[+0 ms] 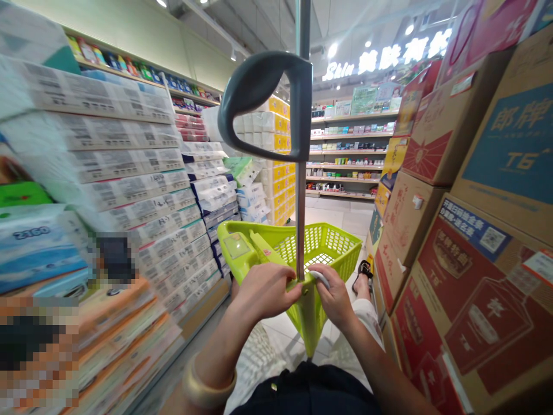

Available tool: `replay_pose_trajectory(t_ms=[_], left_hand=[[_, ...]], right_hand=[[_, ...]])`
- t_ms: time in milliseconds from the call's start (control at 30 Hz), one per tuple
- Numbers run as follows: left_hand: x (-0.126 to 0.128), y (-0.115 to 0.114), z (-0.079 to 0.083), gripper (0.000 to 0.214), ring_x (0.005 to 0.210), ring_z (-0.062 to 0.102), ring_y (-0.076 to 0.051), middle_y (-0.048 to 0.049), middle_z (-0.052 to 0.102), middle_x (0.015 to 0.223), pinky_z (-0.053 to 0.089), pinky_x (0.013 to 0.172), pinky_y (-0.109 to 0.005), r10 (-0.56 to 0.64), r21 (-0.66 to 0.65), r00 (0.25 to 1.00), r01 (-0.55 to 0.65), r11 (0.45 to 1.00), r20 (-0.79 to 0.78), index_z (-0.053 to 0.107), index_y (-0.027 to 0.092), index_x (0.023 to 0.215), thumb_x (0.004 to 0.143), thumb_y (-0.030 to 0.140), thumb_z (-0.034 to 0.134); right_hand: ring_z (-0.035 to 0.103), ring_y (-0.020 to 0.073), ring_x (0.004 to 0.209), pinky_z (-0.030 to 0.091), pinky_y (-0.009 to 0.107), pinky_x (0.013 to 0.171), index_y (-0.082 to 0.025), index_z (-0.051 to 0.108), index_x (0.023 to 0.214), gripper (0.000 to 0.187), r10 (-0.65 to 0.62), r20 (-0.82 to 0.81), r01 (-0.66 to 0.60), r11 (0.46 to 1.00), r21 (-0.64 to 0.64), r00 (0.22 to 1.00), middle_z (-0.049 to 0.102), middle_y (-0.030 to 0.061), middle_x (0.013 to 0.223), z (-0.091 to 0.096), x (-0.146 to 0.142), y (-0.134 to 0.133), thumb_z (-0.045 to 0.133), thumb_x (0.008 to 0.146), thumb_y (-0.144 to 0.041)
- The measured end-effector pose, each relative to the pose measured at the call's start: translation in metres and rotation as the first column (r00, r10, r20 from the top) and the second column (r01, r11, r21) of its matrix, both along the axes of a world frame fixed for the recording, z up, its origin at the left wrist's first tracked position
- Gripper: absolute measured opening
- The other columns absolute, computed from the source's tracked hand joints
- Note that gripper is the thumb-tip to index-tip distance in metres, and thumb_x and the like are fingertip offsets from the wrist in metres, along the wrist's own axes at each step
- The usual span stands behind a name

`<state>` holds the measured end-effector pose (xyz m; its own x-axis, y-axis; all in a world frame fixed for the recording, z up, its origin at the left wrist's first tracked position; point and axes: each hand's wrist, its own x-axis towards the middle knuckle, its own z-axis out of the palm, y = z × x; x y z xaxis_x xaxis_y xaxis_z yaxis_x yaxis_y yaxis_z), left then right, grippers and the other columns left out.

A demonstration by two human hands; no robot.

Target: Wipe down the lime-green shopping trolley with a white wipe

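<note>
A lime-green rolling shopping basket (pixel 339 235) with lattice walls stands between my legs. From its near rim rises an upright metal pole (pixel 300 219), topped by a grey loop handle (pixel 233 109). My left hand (pixel 270 288) is closed over the rim just left of the pole, its fingers curled and partly hidden. On the pole's right, my right hand (pixel 334 294) pinches a small white piece (pixel 319 278), which looks like a folded cloth or wipe, against the rim. Neither hand is on the handle.
Stacks of plastic-wrapped paper packs (pixel 129 132) line the left side. Cardboard cartons (pixel 466 276) are piled close on the right. Shelves of small goods (pixel 349 147) stand at the far end. Beyond the basket runs a pale tiled floor (pixel 334 210).
</note>
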<state>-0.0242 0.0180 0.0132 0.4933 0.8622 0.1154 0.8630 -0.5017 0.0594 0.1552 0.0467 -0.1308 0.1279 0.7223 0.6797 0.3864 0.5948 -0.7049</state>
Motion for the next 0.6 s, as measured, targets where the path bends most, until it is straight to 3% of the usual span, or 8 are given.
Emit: replay_pose_trajectory(t_ms=[367, 600], left_hand=[[-0.03, 0.019, 0.002, 0.026, 0.074, 0.067, -0.016, -0.0018, 0.076, 0.084, 0.044, 0.062, -0.023, -0.067, -0.066, 0.968, 0.085, 0.994, 0.24, 0.074, 0.022, 0.088, 0.087, 0.039, 0.054], [-0.054, 0.04, -0.006, 0.025, 0.069, 0.065, -0.014, -0.0022, 0.074, 0.078, 0.044, 0.063, -0.023, -0.145, 0.071, 0.924, 0.127, 0.989, 0.354, 0.073, 0.019, 0.085, 0.085, 0.038, 0.056]], right_hand=[[0.061, 0.0212, 0.102, 0.048, 0.035, 0.093, -0.025, 0.069, 0.101, 0.029, 0.02, 0.105, -0.019, 1.0, -0.011, 0.994, 0.07, 0.0046, 0.104, 0.011, -0.017, -0.007, 0.05, 0.084, -0.012], [0.06, 0.0223, 0.101, 0.048, 0.039, 0.094, -0.023, 0.068, 0.104, 0.031, -0.016, 0.173, 0.019, 1.0, -0.015, 0.985, 0.07, 0.0063, 0.105, 0.014, -0.031, 0.0, 0.047, 0.086, -0.009]])
